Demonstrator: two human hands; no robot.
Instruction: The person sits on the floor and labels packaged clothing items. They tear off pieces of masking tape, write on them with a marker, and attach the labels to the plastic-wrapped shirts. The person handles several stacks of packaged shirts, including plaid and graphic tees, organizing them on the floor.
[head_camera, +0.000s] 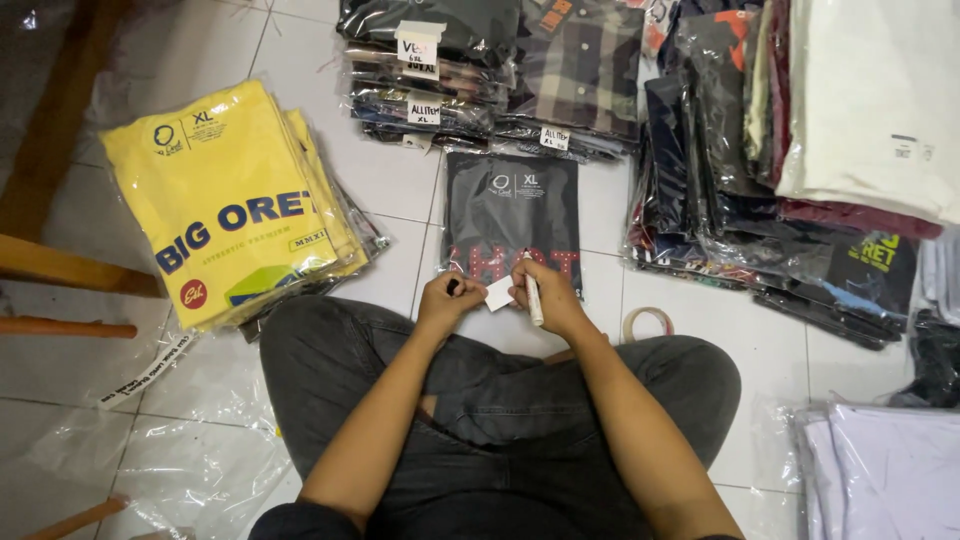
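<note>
Small blank white label (498, 293), pinched over black bagged shirt (512, 205).

Left hand (447, 297) and right hand (545, 293) pinching white label (499, 293), marker (533, 296), bagged black shirt (512, 220)

Two hands show, a left hand (447, 297) and a right hand (545, 292). There is one white pen (533, 297) and one small white paper tag (499, 293). One black shirt (512, 222) in a clear bag lies flat on the floor near the hands. One roll of tape (647, 322) sits to the right. On the left is one pile of yellow shirts (225, 200); how many are in it is hard to tell. Far away is one pile of dark shirts (490, 75) with four white labels on it. On the right is one more dark pile (760, 190), one cream pile (870, 100) and one white pile (880, 470).
</note>
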